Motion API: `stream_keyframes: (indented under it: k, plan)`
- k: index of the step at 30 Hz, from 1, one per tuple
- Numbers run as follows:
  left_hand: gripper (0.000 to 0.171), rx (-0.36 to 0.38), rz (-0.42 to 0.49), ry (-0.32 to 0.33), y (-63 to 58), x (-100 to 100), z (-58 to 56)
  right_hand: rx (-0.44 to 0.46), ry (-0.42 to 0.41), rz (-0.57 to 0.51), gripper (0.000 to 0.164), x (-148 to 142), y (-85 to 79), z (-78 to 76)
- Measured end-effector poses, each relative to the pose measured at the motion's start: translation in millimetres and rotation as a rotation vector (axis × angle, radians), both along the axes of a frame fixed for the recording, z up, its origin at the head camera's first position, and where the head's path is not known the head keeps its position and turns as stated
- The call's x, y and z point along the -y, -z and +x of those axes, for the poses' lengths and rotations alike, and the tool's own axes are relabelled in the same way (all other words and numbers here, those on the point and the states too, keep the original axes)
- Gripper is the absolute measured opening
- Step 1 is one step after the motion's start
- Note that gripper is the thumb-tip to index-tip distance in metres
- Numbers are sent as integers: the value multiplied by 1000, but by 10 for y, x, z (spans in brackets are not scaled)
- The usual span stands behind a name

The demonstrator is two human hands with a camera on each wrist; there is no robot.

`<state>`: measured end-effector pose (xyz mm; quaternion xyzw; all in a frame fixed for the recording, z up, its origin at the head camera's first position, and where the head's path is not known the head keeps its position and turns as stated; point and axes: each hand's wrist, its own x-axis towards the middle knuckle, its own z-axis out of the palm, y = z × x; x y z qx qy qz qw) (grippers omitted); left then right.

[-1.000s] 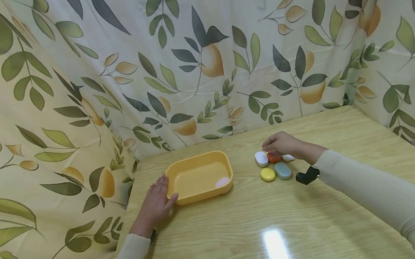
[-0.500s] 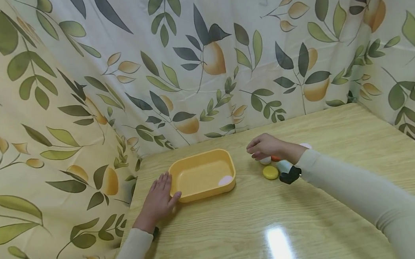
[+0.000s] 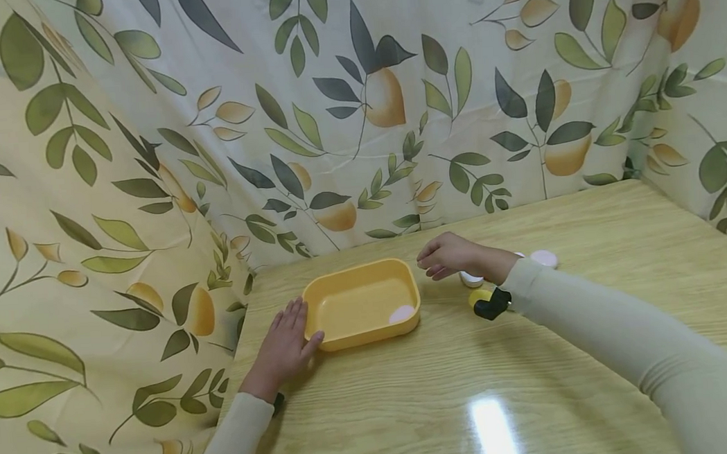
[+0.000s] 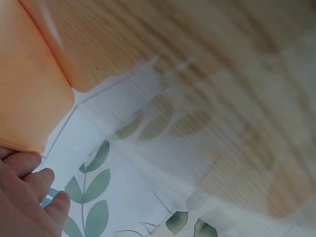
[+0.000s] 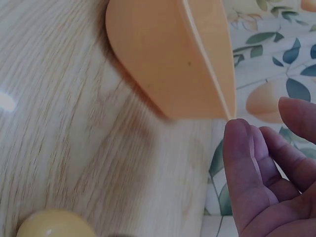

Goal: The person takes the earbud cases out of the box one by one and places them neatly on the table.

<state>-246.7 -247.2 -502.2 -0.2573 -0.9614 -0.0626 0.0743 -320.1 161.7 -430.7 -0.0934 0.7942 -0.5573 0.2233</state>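
A yellow-orange rectangular tray (image 3: 355, 300) sits on the table, with a pale pink oval piece (image 3: 402, 313) inside its near right corner. My left hand (image 3: 283, 343) lies with straight fingers against the tray's left side; the left wrist view shows its fingertips (image 4: 37, 173) touching the rim. Just beyond the tray's right end is my right hand (image 3: 449, 255), its fingers loosely bent and the thumb apart in the right wrist view, with nothing seen between them. Under and behind that wrist are a white piece (image 3: 471, 279) and a smooth yellow piece (image 5: 57, 227), both partly hidden.
A pink disc (image 3: 543, 259) lies right of the right forearm, with a sliver of another pale piece beside it. A black wrist mount (image 3: 492, 305) hides part of the yellow piece. A leaf-patterned curtain (image 3: 390, 149) hangs along the table's back and left edges.
My right hand has moved left from above the cluster of rounded pieces to the tray's right end, its arm now covering the red and blue pieces. My left hand stays at the tray.
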Motion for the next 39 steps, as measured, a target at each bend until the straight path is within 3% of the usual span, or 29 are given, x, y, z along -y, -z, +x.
stream_keyframes:
  k: [15,28,39]
  plan:
    - [79,19,-16,-6,-56,-32,11,-14,-38,-5,38,255,-27,-18]
    - [79,7,-1,-5,-11,-17,14,-2,-74,-6,38,400,62,-8]
    - [79,11,4,-6,-2,-10,5,-13,-137,39,37,530,21,12]
